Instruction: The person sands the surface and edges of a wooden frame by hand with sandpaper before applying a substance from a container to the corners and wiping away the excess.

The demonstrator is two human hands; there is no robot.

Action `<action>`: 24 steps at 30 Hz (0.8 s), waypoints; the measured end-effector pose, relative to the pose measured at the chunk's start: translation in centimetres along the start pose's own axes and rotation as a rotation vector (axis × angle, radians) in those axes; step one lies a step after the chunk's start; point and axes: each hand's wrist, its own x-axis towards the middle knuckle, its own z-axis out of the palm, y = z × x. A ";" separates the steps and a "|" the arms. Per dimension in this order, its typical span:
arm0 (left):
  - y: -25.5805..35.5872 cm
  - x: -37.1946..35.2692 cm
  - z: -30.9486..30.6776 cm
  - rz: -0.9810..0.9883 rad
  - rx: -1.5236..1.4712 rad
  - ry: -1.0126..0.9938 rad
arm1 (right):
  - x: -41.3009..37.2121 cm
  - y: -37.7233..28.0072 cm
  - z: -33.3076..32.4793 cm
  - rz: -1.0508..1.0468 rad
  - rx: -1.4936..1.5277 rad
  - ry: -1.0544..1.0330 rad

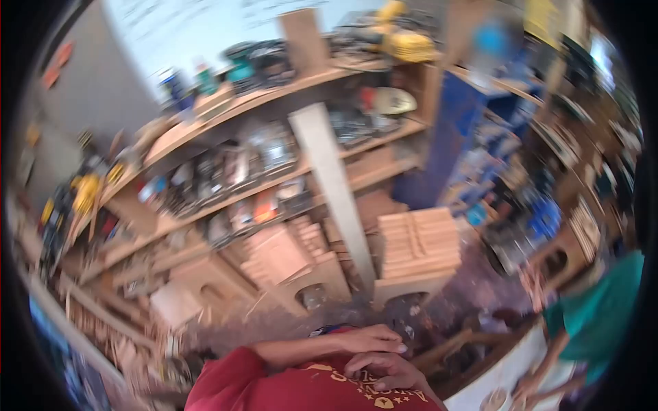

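Both my hands are held close together in front of my red shirt (295, 383). My left forearm crosses my chest, and my left hand (371, 339) lies loosely stretched toward the right, with nothing visible in it. Just below it, my right hand (391, 371) rests against the printed front of the shirt, its fingers spread loosely and pointing left. No tool or object shows in either hand. The view is blurred, so finer finger detail is lost.
Wooden shelves (240, 181) packed with tools and hardware stand ahead. Stacked wood strips (419, 246) sit on a wooden stand, beside a leaning long board (332, 185). At lower right, a person in a green shirt (603, 308) has their hands over a white panel (480, 394).
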 end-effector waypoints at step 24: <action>-0.3 -9.3 0.9 0.356 0.050 0.388 | 7.9 -1.5 -0.3 0.536 -0.226 -0.429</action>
